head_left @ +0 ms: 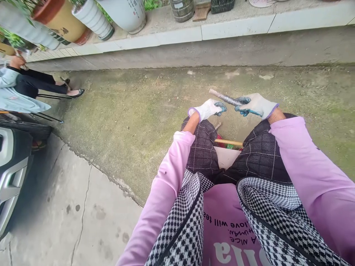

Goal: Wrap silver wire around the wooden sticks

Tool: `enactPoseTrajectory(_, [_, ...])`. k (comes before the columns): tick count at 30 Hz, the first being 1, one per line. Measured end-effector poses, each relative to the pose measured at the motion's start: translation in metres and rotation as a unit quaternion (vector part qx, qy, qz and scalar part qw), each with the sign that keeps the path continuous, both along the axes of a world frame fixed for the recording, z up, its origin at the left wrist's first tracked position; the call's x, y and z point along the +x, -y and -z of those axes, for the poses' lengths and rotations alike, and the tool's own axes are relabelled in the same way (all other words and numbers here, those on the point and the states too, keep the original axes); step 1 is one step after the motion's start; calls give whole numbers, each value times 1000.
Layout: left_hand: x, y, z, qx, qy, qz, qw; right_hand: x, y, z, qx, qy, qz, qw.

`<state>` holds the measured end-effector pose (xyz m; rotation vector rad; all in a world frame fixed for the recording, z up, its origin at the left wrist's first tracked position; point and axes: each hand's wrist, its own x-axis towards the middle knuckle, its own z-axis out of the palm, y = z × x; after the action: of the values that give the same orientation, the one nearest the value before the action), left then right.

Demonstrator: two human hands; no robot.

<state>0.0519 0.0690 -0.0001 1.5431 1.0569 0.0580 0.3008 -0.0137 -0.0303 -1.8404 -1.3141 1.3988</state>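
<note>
Both my hands wear white work gloves with dark blue-grey fingers. My right hand (256,105) is closed round a grey, rough metal rod (225,97) that points up and to the left above my knees. My left hand (208,108) hangs just below the rod's middle with its fingers curled, its fingertips close to the rod; whether they touch it I cannot tell. I sit with my knees apart in dark checked trousers. Between the knees, low down, a wooden stick (229,142) lies across something red and green.
Mossy concrete ground (133,111) spreads ahead, with a raised kerb (194,35) carrying several large plant pots (62,16). Another person (24,87) sits at the far left. A vehicle's silver bumper (11,173) is at the left edge.
</note>
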Motion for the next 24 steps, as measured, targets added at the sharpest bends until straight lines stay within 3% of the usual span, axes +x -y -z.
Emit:
enactPoseTrajectory(5, [3, 0, 1, 12, -19, -31, 999, -18, -5, 19, 72, 245, -42, 966])
enactPoseTrajectory(10, [7, -6, 3, -17, 40, -128, 991, -38, -1, 16, 127, 313, -24, 941])
enactPoseTrajectory(13, [7, -8, -1, -32, 75, -180, 980, -46, -1, 9, 143, 246, 6, 959])
enactPoseTrajectory(16, [5, -12, -7, -40, 97, -197, 975, -48, 0, 3, 113, 55, 43, 991])
enactPoseTrajectory(19, [4, -16, -11, -41, 104, -205, 972, -47, 4, 0, 48, -118, 73, 989])
enactPoseTrajectory(21, [5, -17, -10, -43, 95, -200, 974, -45, 7, 0, 13, -153, 84, 985])
enactPoseTrajectory(24, [8, -14, -4, -25, 65, -156, 985, -42, 6, 3, 3, -72, 104, 992])
